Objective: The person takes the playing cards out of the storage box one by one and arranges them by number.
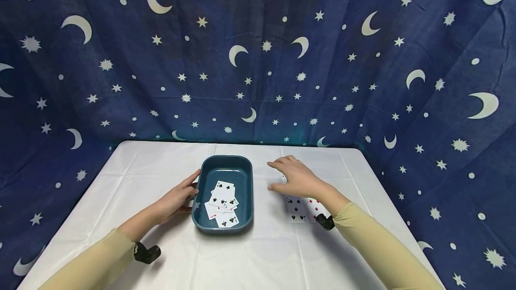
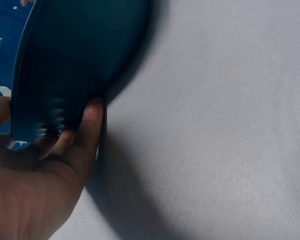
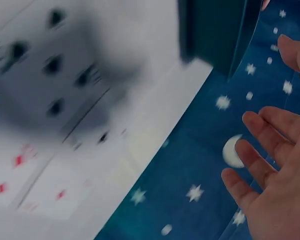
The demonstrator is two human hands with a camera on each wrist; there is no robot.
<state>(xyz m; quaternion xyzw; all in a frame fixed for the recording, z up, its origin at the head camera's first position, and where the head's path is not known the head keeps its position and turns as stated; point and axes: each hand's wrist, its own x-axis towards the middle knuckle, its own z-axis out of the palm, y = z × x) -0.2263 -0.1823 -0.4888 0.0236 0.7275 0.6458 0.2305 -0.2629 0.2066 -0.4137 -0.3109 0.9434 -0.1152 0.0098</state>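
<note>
A dark teal tray (image 1: 223, 231) stands left of the table's middle. Several playing cards (image 1: 222, 200), spades, clubs and one red ace among them, lie overlapping inside it. My left hand (image 1: 174, 200) holds the tray's left side; in the left wrist view its fingertips (image 2: 93, 111) press the outer wall. To the right of the tray, my right hand (image 1: 299, 179) hovers with spread fingers and nothing in its grasp. Beneath it lie face-up cards: a spade card (image 1: 296, 211) and a diamond card (image 1: 316, 208) beside it, partly hidden by the hand and wrist.
A white cloth covers the table (image 1: 262, 263). Dark blue curtains (image 1: 258, 79) with moons and stars hang behind and at both sides. Each wrist carries a small black device, such as the one on the left wrist (image 1: 146, 253).
</note>
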